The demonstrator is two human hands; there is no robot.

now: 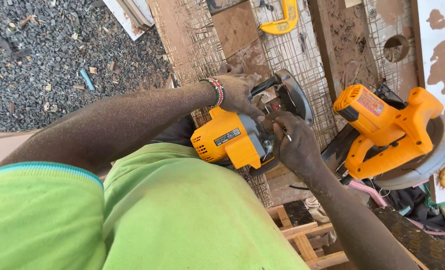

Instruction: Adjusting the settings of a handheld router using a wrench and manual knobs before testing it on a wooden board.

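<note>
Dusty workbench (302, 65); both hands on a yellow circular saw (232, 142).
Left hand (237, 92) grips its top; right hand (295, 145) pinches a small metal tool (286, 134); second saw (387, 132) just beyond.

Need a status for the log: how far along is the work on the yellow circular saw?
Done: nothing visibly finished. In hand: the left hand steadies the yellow circular saw on the workbench; the right hand works a small metal tool near the blade guard. Left: the tool is still engaged. A second saw lies untouched alongside.
</note>
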